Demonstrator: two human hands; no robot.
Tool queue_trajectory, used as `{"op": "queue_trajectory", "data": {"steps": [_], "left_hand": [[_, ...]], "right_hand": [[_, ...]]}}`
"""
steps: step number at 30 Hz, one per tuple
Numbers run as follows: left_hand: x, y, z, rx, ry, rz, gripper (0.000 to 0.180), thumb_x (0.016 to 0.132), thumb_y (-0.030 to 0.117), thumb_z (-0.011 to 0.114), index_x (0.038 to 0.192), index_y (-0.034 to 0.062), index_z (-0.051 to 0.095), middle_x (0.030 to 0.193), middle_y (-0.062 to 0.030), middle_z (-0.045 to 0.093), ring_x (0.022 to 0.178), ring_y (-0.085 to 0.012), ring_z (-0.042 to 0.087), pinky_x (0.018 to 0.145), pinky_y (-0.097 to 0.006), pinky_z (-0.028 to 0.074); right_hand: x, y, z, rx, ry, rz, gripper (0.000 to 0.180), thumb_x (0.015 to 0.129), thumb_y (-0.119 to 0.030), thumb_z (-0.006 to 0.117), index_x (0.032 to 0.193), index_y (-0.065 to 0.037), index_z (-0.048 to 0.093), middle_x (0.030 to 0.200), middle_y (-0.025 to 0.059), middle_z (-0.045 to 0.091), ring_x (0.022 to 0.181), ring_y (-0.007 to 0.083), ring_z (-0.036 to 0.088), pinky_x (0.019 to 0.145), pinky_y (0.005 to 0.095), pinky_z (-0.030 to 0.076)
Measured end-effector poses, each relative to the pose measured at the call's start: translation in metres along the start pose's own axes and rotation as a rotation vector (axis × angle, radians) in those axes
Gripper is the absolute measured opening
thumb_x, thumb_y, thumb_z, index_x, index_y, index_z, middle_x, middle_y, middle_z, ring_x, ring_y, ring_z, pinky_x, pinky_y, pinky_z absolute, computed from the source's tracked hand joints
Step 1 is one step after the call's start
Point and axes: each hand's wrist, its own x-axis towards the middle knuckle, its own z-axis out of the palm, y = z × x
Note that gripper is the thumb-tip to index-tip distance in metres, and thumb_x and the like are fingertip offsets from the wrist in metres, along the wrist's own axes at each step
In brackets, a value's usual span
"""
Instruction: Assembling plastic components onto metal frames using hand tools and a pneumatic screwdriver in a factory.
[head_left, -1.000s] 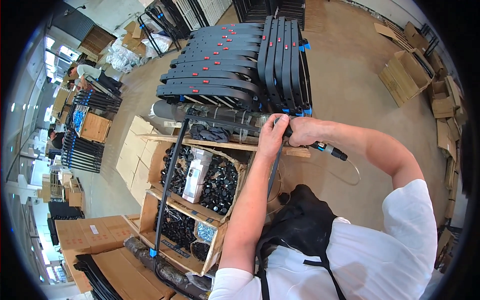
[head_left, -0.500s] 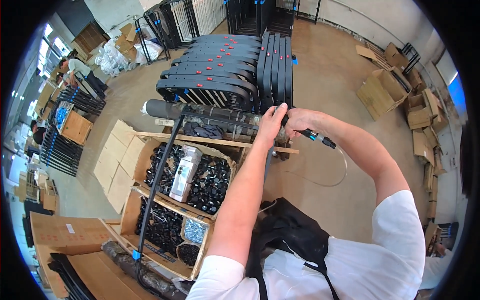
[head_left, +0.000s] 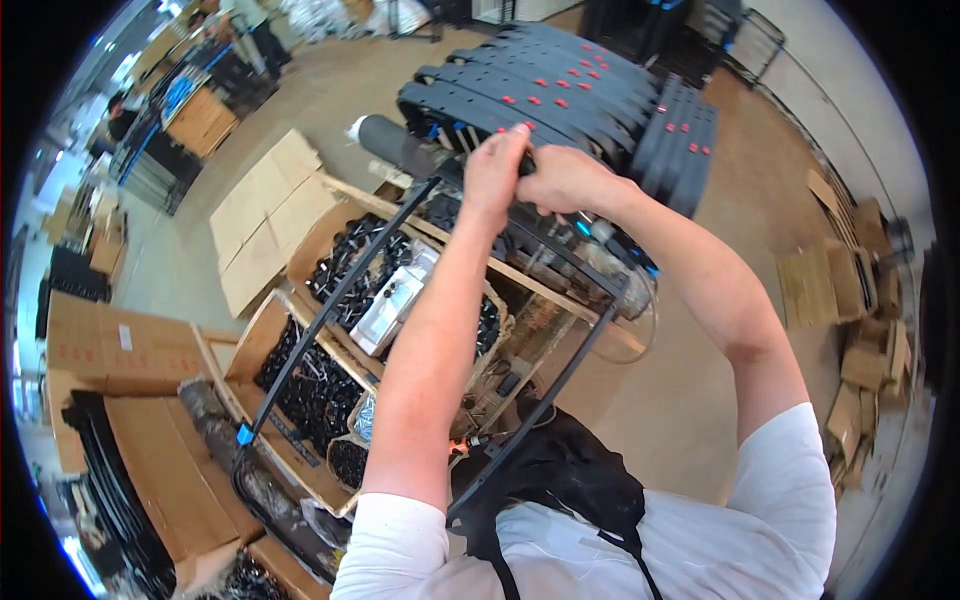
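Observation:
My right hand (head_left: pixel 572 182) is wrapped round a black air screwdriver (head_left: pixel 628 248), which has a bright blue ring and a thin hose at its rear. Right beside it, my left hand (head_left: pixel 492 172) is closed at the tool's front end, thumb up; what its fingers pinch is hidden. Both hands are over the far side of a black metal frame (head_left: pixel 335 305) that lies across open boxes. Whether the tool's tip touches the frame cannot be seen.
Cardboard boxes of black fittings (head_left: pixel 320 385) lie under the frame, with a white tray (head_left: pixel 390 308) on top. Beyond my hands stand stacked black curved panels (head_left: pixel 540 75) with red plugs. Empty cartons (head_left: pixel 825 290) line the right wall. Co-workers are at far left.
My view has turned left, so the panels appear farther right. Both hands with the screwdriver have shifted left along the frame's far side, and its right bar now shows.

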Motion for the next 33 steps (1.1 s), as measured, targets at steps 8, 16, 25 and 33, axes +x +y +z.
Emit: {"op": "queue_trajectory", "data": {"steps": [8,16,25,33], "left_hand": [[0.098,0.033,-0.101,-0.029,0.154,-0.021,0.034,0.099,0.04,0.07,0.093,0.0063,0.07,0.086,-0.0016,0.064,0.077,-0.014,0.059,0.07,-0.032,0.049],[0.124,0.011,-0.13,-0.091,0.229,-0.017,0.033,0.099,0.038,0.069,0.094,0.0053,0.07,0.086,-0.0022,0.064,0.078,-0.014,0.06,0.07,-0.031,0.049],[0.123,0.004,-0.133,-0.082,0.278,-0.019,0.034,0.099,0.039,0.069,0.094,0.0052,0.069,0.088,-0.0024,0.063,0.079,-0.0136,0.058,0.071,-0.032,0.048],[0.12,0.0,-0.136,-0.039,0.293,0.002,0.036,0.1,0.04,0.069,0.097,0.005,0.07,0.092,-0.0021,0.064,0.086,-0.013,0.058,0.08,-0.031,0.048]], "right_hand": [[0.142,-0.073,-0.002,-0.014,-0.031,-0.161,0.028,0.08,-0.029,0.064,0.088,-0.005,0.075,0.078,0.0073,0.076,0.08,0.0235,0.076,0.076,0.0392,0.058],[0.195,-0.081,0.009,-0.085,-0.095,-0.199,0.026,0.083,-0.03,0.064,0.087,-0.006,0.074,0.074,0.0056,0.074,0.072,0.0219,0.074,0.073,0.0379,0.058],[0.204,-0.078,0.008,-0.099,-0.173,-0.206,0.028,0.082,-0.027,0.063,0.089,-0.002,0.074,0.076,0.0093,0.075,0.07,0.0231,0.074,0.07,0.0372,0.058],[0.204,-0.08,0.015,-0.193,-0.159,-0.239,0.034,0.085,-0.028,0.059,0.093,0.001,0.075,0.078,0.0132,0.075,0.077,0.0284,0.076,0.075,0.0411,0.059]]}}
